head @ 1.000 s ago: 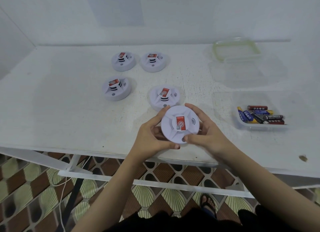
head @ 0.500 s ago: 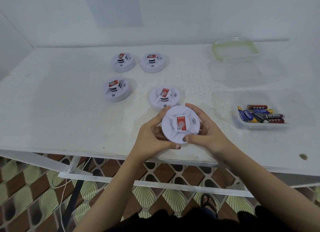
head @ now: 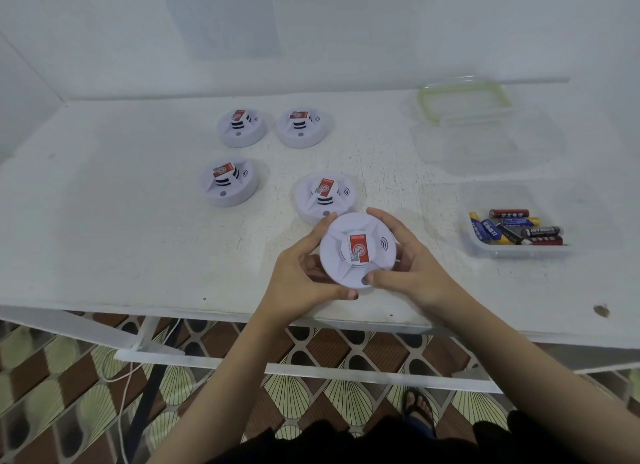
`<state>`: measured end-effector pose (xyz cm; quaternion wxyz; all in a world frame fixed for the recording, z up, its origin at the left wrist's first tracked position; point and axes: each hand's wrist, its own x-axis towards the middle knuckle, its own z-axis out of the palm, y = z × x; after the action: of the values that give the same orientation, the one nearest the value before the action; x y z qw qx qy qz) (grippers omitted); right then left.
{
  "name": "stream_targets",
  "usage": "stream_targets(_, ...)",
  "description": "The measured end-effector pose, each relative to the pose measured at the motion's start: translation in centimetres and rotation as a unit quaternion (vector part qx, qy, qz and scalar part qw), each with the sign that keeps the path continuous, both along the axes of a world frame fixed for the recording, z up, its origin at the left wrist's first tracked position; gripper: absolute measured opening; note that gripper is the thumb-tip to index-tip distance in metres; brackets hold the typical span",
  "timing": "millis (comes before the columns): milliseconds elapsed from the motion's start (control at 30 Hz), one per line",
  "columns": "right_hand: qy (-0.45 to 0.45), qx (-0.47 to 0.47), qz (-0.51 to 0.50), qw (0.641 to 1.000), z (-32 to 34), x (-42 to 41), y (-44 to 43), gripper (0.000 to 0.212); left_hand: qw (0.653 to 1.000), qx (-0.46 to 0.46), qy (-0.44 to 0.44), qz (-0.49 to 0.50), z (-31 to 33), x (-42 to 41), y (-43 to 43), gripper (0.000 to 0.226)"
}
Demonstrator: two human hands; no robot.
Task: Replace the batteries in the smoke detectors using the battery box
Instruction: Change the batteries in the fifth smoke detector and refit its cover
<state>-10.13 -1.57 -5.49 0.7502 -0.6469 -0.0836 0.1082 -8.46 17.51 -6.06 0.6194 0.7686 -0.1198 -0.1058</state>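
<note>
The held smoke detector (head: pixel 358 250) is a round white disc with a raised hub in the middle and ribs running from hub to rim. The hub carries a red label with a small QR code. A sound-wave mark sits to the right of the hub, and a small grey button sits by the near rim. Its face is turned up toward the camera. It is held above the near part of the white worktop (head: pixel 121 228), close to the front edge.

4 matching units stand on the worktop beyond it. The nearest detector (head: pixel 325 196) is just behind the held one. The left detector (head: pixel 228 183) stands apart from it. The back-left detector (head: pixel 241 127) and back-right detector (head: pixel 302 127) stand side by side near the wall.

To the right, well apart from the hands, is the clear battery box (head: pixel 512 254), holding loose red, blue and black batteries (head: pixel 519 229). Behind it lie a clear tub (head: pixel 485 144) and a green-rimmed lid (head: pixel 464 98). Bare worktop spreads wide on the left and lies between the right hand and the box.

The left hand (head: pixel 301 280) grips the left rim. Its fingers (head: pixel 323 226) curl over the far edge and its thumb lies along the near edge. The right hand (head: pixel 412 266) grips the right rim. Its fingers (head: pixel 388 221) wrap the far side and its thumb presses beside the grey button. The disc sits between both sets of fingers.
</note>
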Motion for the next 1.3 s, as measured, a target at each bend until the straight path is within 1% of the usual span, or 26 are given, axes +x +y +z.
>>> stream_targets(167, 0.013, 0.006, 0.014, 1.000, 0.05, 0.08, -0.36, 0.078, 1.000, -0.002, -0.005, 0.000, 0.09, 0.01, 0.01, 0.104)
stream_targets(233, 0.041, 0.036, 0.024, 0.998, 0.03, 0.14, -0.57, 0.072, 1.000, 0.000, -0.006, 0.000, 0.09, -0.01, 0.00, 0.105)
stream_targets(333, 0.089, 0.108, 0.031, 0.990, 0.05, 0.27, -0.67, 0.062, 1.000, 0.003, -0.003, -0.002, 0.01, 0.01, 0.01, 0.106)
stream_targets(400, 0.106, 0.128, 0.021, 0.986, 0.11, 0.38, -0.58, 0.056, 1.000, 0.002, -0.003, -0.003, 0.01, 0.02, 0.05, 0.105)
stream_targets(533, 0.132, 0.144, 0.008, 0.981, 0.17, 0.57, -0.52, 0.055, 1.000, 0.003, -0.007, -0.003, 0.10, 0.04, 0.00, 0.103)
stream_targets(733, 0.138, 0.148, 0.013, 0.979, 0.42, 0.43, -0.52, 0.060, 1.000, 0.004, -0.014, -0.004, 0.17, -0.04, 0.01, 0.103)
stream_targets(867, 0.142, 0.131, 0.003, 0.981, 0.61, 0.36, -0.47, 0.064, 1.000, 0.009, -0.012, -0.004, 0.09, 0.02, 0.05, 0.104)
stream_targets(1300, 0.149, 0.117, -0.005, 0.982, 0.80, 0.29, -0.42, 0.064, 1.000, 0.015, -0.016, -0.006, 0.10, 0.00, 0.10, 0.104)
